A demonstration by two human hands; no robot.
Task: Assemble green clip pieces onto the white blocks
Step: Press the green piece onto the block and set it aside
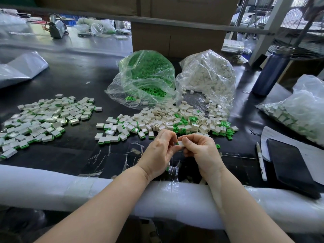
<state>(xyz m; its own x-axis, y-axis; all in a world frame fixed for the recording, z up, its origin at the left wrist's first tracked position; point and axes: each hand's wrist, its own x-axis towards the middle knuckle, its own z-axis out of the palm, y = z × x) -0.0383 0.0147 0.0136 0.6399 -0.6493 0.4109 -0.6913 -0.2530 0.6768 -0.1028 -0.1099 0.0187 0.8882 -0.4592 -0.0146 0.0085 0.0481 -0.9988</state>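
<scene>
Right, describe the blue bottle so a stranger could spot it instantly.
Start at the bag of white blocks at the back of the black table, then look right. The blue bottle stands upright there, the only tall dark cylinder, with a metal cap.

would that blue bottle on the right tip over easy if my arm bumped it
Probably yes: the blue bottle stands tall and narrow on the black table, so a knock near its top could topple it. It looks like metal, so likely stiff, and apt to roll once down.

1 white block (pixel 181 144) w/ green clip (pixel 177 143) at its left end was held above table; unassembled blocks (pixel 177 118) & loose clips (pixel 228 132) lay heaped behind; finished pieces (pixel 40 118) at left.
</scene>
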